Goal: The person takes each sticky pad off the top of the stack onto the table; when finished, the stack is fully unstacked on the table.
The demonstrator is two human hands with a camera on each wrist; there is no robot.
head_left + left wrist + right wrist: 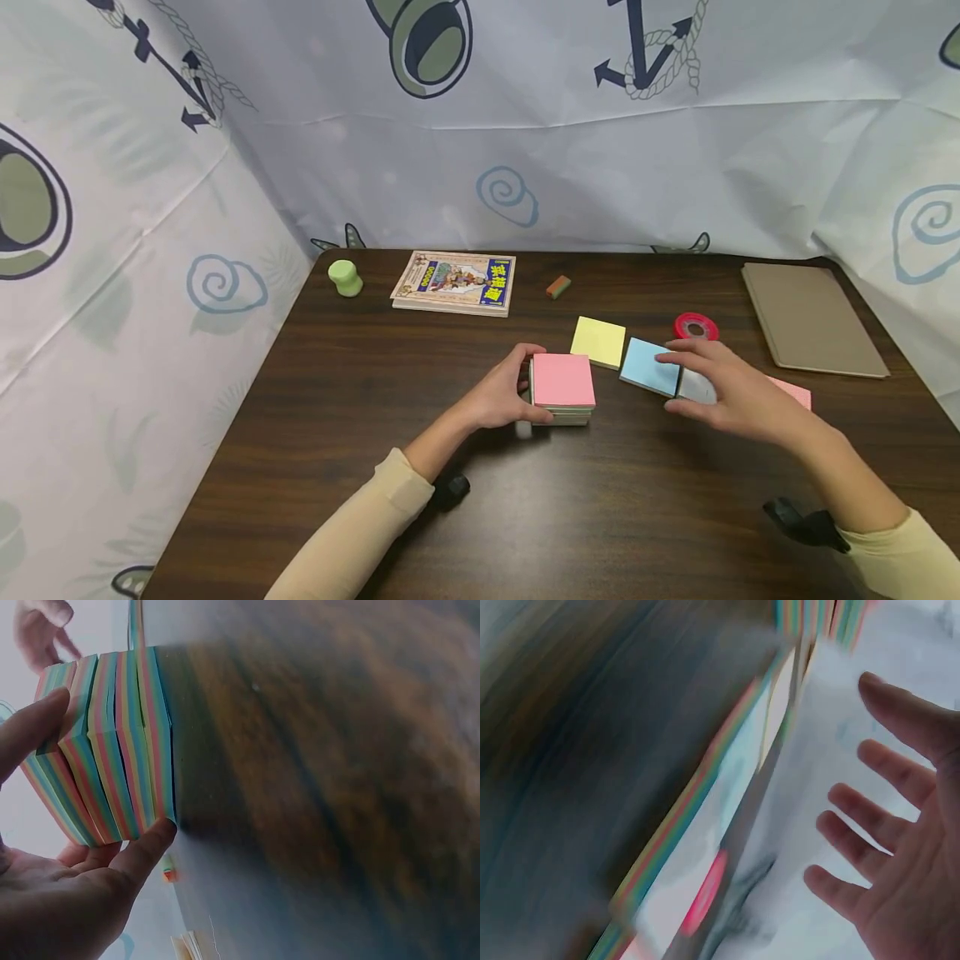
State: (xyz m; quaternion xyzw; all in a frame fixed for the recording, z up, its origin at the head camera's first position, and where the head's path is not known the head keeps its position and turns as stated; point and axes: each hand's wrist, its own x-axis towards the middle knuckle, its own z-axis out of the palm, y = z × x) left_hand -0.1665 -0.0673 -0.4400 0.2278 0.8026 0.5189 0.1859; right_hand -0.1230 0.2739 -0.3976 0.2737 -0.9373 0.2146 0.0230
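We count four sticky-note pads: our left hand (pixel 504 398) grasps the pink-topped stack (pixel 562 385); our right hand (pixel 723 385), released, hovers over the blue pad (pixel 649 367) at three o'clock; yellow pad (pixel 598 341), pink pad (pixel 793 392) nearby.

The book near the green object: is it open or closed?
Closed. The book lies flat on the table, its front cover facing up.

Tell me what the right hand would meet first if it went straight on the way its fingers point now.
The right hand points left, low over the blue pad. Going on, it would likely meet the pink-topped stack of pads that the left hand holds. Its height above the table is unclear.
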